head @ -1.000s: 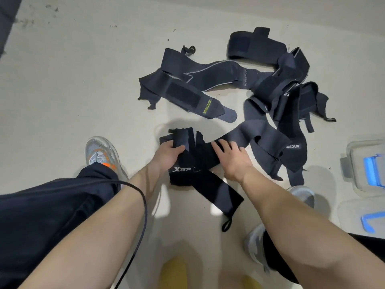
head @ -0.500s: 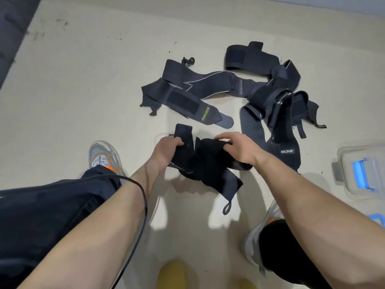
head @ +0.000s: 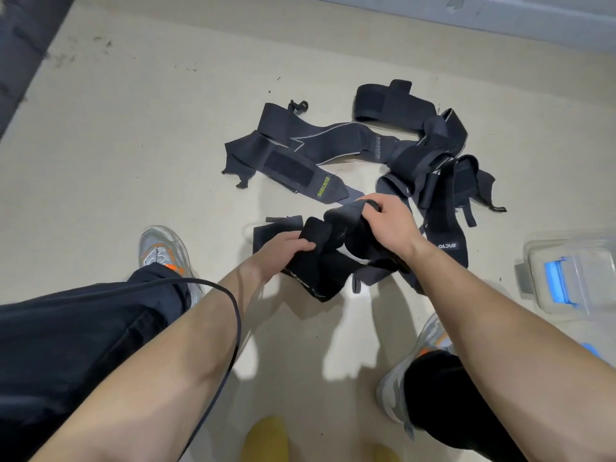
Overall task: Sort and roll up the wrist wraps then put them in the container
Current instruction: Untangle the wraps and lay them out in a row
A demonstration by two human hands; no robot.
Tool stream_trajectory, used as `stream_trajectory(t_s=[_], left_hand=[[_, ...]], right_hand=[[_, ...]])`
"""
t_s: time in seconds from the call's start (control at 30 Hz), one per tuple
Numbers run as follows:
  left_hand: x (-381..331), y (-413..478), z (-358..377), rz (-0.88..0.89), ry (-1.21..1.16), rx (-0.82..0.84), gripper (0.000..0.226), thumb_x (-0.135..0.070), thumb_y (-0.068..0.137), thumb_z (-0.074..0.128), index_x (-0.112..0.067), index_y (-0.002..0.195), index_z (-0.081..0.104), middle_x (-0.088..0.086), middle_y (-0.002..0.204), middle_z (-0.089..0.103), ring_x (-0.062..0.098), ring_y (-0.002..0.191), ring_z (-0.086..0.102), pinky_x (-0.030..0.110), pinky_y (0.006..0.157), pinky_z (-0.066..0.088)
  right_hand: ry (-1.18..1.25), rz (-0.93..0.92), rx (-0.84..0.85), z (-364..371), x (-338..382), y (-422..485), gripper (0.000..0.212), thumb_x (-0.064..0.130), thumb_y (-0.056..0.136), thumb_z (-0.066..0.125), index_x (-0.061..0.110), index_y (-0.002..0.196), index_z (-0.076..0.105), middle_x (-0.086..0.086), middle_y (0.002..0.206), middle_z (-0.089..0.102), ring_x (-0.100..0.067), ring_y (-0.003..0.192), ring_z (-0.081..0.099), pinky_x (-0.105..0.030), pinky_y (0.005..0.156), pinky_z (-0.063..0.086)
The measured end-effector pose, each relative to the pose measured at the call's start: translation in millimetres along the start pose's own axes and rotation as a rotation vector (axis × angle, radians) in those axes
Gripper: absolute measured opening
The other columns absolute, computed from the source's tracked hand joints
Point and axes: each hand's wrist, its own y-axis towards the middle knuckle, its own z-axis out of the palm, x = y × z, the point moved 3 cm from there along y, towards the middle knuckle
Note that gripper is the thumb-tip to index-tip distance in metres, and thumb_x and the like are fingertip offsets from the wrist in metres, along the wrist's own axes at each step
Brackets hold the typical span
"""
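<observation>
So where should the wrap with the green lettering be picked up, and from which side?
Pinch the green-lettered wrap at its near, labelled end, coming from the person's side. That end lies flat and free on the floor, while its far end overlaps another wrap.

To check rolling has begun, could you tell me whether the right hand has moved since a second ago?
Yes: the right hand has shifted away from the person, closer to the XUEYING-labelled wrap, now gripping the black wrap.
</observation>
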Motion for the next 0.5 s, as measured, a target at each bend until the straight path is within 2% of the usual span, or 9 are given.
stream_trajectory(t_s=[0.07, 0.13, 0.17, 0.23, 0.3, 0.4, 0.47, 0.5], left_hand=[[-3, -2, 1, 0.020, -0.005, -0.003, 0.026, -0.017, 0.101, 0.055, -0.003, 0.116, 0.069, 0.009, 0.099, 0.075, 0.021, 0.091, 0.072, 0.029, 0.077, 0.057], [-4, -2, 3, 0.031, -0.094, 0.005, 0.028, -0.019, 0.099, 0.055, -0.005, 0.118, 0.069, 0.013, 0.108, 0.074, 0.028, 0.102, 0.071, 0.040, 0.091, 0.056], [-5, -3, 4, 0.031, -0.175, 0.019, 0.030, -0.021, 0.097, 0.055, -0.006, 0.119, 0.068, 0.014, 0.111, 0.073, 0.030, 0.106, 0.069, 0.043, 0.095, 0.054], [-8, -4, 8, 0.012, -0.338, 0.071, 0.036, -0.023, 0.090, 0.057, -0.009, 0.121, 0.066, 0.011, 0.114, 0.072, 0.027, 0.109, 0.068, 0.040, 0.096, 0.053], [-13, -5, 12, -0.017, -0.410, 0.154, 0.041, -0.025, 0.086, 0.059, -0.010, 0.124, 0.065, 0.011, 0.119, 0.071, 0.027, 0.111, 0.067, 0.040, 0.097, 0.051], [-18, -8, 11, -0.022, -0.352, 0.240, 0.042, -0.027, 0.089, 0.057, -0.011, 0.128, 0.063, 0.014, 0.122, 0.068, 0.031, 0.113, 0.065, 0.044, 0.100, 0.048], [-19, -7, 3, -0.010, -0.362, 0.237, 0.036, -0.026, 0.096, 0.054, -0.008, 0.126, 0.063, 0.021, 0.123, 0.066, 0.033, 0.112, 0.065, 0.043, 0.098, 0.051], [-20, -7, -2, -0.002, -0.384, 0.215, 0.028, -0.025, 0.100, 0.052, -0.009, 0.120, 0.064, 0.021, 0.119, 0.068, 0.030, 0.106, 0.067, 0.039, 0.090, 0.055]], right_hand=[[0.037, 0.030, -0.027, -2, -1, 4, 0.029, 0.026, 0.089, 0.048, 0.026, 0.092, 0.077, 0.014, 0.086, 0.075, -0.013, 0.088, 0.067, -0.032, 0.082, 0.052], [0.090, 0.065, -0.056, -5, 1, 7, 0.026, 0.023, 0.091, 0.050, 0.009, 0.072, 0.059, 0.009, 0.066, 0.057, -0.014, 0.067, 0.051, -0.032, 0.067, 0.041], [0.116, 0.091, -0.068, -7, 2, 8, 0.030, 0.021, 0.092, 0.051, 0.007, 0.066, 0.046, 0.004, 0.062, 0.046, -0.015, 0.063, 0.041, -0.032, 0.063, 0.034], [0.174, 0.125, -0.059, -11, 5, 9, 0.037, 0.020, 0.094, 0.055, 0.015, 0.061, 0.040, 0.002, 0.059, 0.038, -0.015, 0.060, 0.036, -0.032, 0.060, 0.029], [0.178, 0.120, -0.027, -14, 5, 11, 0.041, 0.025, 0.094, 0.061, 0.014, 0.058, 0.045, 0.002, 0.058, 0.041, -0.016, 0.060, 0.038, -0.032, 0.061, 0.031], [0.037, 0.090, -0.026, -22, 4, 13, 0.049, 0.041, 0.091, 0.066, -0.002, 0.072, 0.054, -0.005, 0.063, 0.049, -0.020, 0.061, 0.044, -0.035, 0.062, 0.038], [-0.129, 0.069, -0.035, -30, 3, 14, 0.043, 0.047, 0.091, 0.066, 0.007, 0.079, 0.065, -0.004, 0.070, 0.066, -0.025, 0.068, 0.058, -0.039, 0.067, 0.049], [-0.209, 0.073, -0.035, -34, 3, 13, 0.038, 0.049, 0.092, 0.066, 0.013, 0.083, 0.068, -0.001, 0.076, 0.070, -0.025, 0.075, 0.063, -0.040, 0.073, 0.052]])
